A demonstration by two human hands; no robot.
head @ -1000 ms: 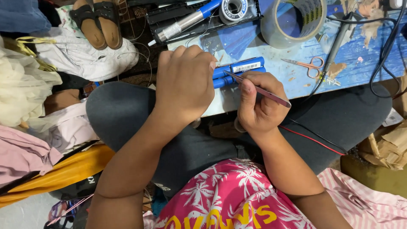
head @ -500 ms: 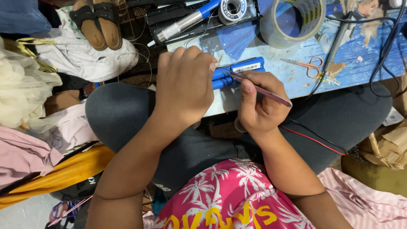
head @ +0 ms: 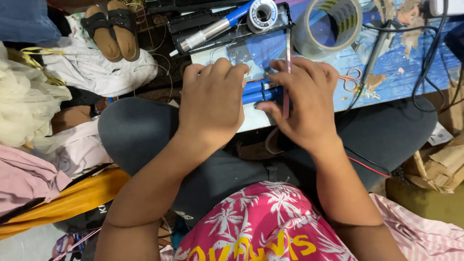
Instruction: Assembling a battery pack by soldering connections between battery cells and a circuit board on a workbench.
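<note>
A low table [head: 401,77] with a worn blue top runs across the upper right of the frame, and the person sits cross-legged against its near edge. Heaped cloth [head: 29,111] fills the left side, with a pair of sandals [head: 112,26] at the upper left. A big roll of clear tape [head: 328,24] stands at the top centre-right, next to a black tray [head: 193,24] holding a soldering iron [head: 217,26] and a spool of solder [head: 262,13]. Small scissors [head: 350,77] lie right of the hands.

At frame centre the left hand [head: 212,104] is curled down over the blue cylindrical cells [head: 258,92], pinning them at the table's edge. The right hand [head: 304,104] presses on their other end, fingers closed round a thin pink tool [head: 287,72] held upright. The cells lie side by side, apparently already paired; whether they are joined I cannot tell, and the iron sits unused in the tray.
</note>
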